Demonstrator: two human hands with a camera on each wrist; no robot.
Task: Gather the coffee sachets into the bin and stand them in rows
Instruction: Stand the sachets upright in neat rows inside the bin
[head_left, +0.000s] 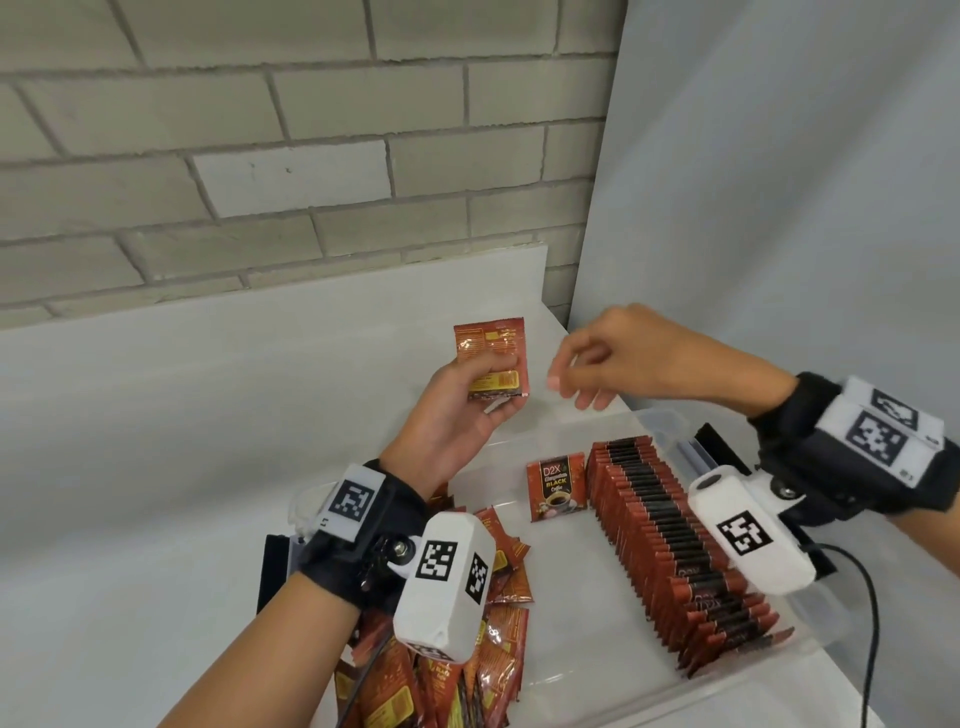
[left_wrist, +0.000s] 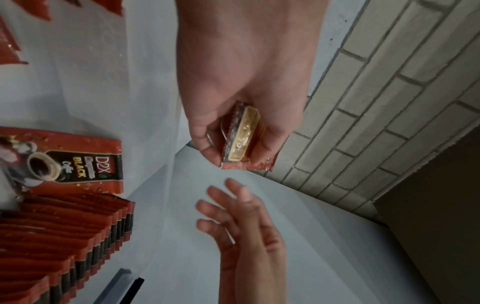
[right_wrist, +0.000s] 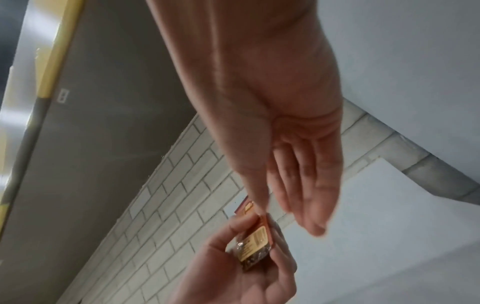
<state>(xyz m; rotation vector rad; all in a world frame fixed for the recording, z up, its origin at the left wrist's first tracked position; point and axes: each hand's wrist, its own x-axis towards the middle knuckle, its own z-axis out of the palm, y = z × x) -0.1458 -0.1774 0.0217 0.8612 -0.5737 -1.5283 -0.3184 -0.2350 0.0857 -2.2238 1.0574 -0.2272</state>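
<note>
My left hand (head_left: 470, 402) holds a small stack of red coffee sachets (head_left: 491, 364) upright above the table, thumb across their backs. The same stack (left_wrist: 241, 135) (right_wrist: 255, 240) shows in both wrist views. My right hand (head_left: 592, 364) hovers just right of the stack with relaxed fingers (left_wrist: 228, 207) and holds nothing. Below lies the clear plastic bin (head_left: 660, 421). A long row of sachets (head_left: 670, 540) stands on edge along its right side. One sachet (head_left: 556, 486) stands alone, face forward, left of that row.
A loose heap of sachets (head_left: 467, 665) lies at the bin's near left, under my left wrist. A brick wall (head_left: 260, 156) runs behind the white table (head_left: 156, 415); a grey panel (head_left: 779, 208) stands at the right. A black cable (head_left: 872, 597) hangs off my right wrist.
</note>
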